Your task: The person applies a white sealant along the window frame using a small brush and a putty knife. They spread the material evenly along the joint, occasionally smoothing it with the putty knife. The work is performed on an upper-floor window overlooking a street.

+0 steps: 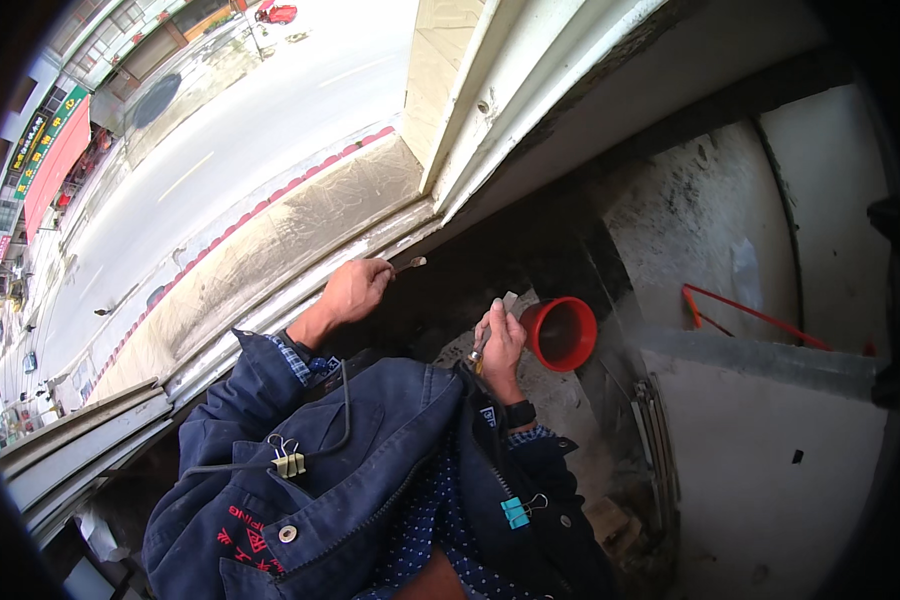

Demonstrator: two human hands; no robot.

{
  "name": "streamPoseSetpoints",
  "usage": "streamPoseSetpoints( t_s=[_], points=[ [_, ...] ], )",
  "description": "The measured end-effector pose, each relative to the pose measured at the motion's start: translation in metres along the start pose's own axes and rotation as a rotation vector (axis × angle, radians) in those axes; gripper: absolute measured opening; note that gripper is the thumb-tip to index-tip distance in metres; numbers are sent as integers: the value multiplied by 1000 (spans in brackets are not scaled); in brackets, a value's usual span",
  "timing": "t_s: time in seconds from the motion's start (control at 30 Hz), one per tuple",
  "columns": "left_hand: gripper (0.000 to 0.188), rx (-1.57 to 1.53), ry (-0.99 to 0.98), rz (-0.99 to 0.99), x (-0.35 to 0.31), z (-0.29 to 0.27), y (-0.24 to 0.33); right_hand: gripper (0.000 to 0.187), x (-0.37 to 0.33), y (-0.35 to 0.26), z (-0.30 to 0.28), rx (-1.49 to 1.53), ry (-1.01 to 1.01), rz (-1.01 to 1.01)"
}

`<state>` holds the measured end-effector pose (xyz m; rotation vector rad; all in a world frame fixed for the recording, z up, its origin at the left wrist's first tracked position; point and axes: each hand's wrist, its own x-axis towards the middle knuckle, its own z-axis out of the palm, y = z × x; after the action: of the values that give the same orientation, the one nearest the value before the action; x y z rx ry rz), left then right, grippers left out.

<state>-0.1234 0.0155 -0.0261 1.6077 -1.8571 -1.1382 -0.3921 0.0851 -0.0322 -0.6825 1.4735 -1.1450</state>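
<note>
At the window frame, my left hand is closed on a small spatula. Its thin shank points right and its little flat tip looks smeared with pale material. My right hand, lower and further right, is wrapped round a putty knife. A pale blade end shows above the fingers, and part of the handle with a yellowish end sticks out below them. Just right of that hand stands an open red bucket, apart from the fingers. Its inside is shadowed, so its contents are unclear.
Beyond the window, a ledge drops to a street far below. At right are a grey-white wall or panel and a long red bar. Several thin strips lean below the bucket. A dark cord crosses my jacket.
</note>
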Motion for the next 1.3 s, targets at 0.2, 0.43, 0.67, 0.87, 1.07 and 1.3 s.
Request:
streamPoseSetpoints(
  t_s=[0.2, 0.43, 0.67, 0.87, 1.07, 1.3],
  points=[
    [24, -8, 135, -58, -10, -2, 1, 44, 1, 0, 5, -14, -17, -13],
    [27, 60, 140, -75, 13, -1, -3, 44, 2, 0, 2, 7, -6, -4],
    [27, -43, 73, -21, 29, 23, 20, 44, 4, -6, 0, 9, -6, -2],
    [26, -18, 204, -53, 22, 15, 16, 44, 7, -11, -1, -23, -26, -21],
    [24, 97, 55, -64, 14, 31, 12, 45, 8, -13, -1, -36, -38, -10],
    [24, 30, 225, -48, 7, 33, 19, 47, 8, -12, -3, -25, -32, -19]
  ],
)
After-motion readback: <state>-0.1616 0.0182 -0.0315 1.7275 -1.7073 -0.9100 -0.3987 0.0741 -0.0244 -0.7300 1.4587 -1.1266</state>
